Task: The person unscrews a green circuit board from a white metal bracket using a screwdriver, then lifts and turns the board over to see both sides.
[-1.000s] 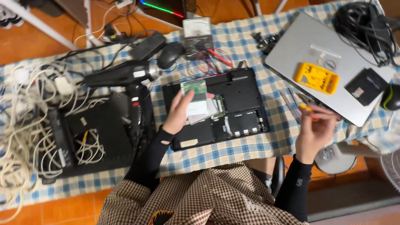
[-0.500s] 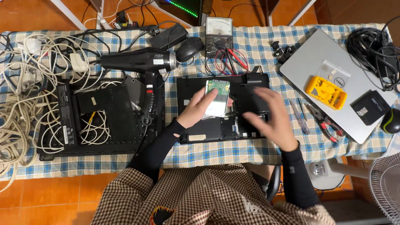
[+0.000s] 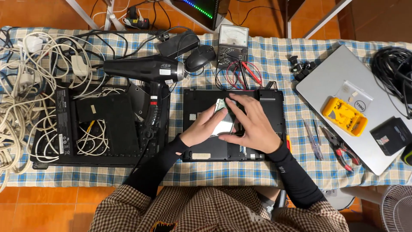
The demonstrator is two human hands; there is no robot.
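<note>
A black laptop (image 3: 266,107) lies bottom-up on the checked tablecloth, its underside open. In its middle bay sits a flat silver drive with a green board edge (image 3: 223,124). My left hand (image 3: 206,126) grips the drive's left side. My right hand (image 3: 253,124) lies flat over the drive's right part, fingers spread and pointing left. Most of the drive is hidden under the two hands.
A black hair dryer (image 3: 146,71) and a second opened black laptop (image 3: 103,124) full of white cables (image 3: 17,107) lie left. An analogue multimeter (image 3: 231,43) and mouse (image 3: 199,59) sit behind. Right: pliers (image 3: 341,150), a silver laptop (image 3: 356,107), a yellow bit case (image 3: 344,116).
My right hand came in from the table's right side, near the pliers, and now rests on the drive. My left hand stayed on the drive. The camera view shifted.
</note>
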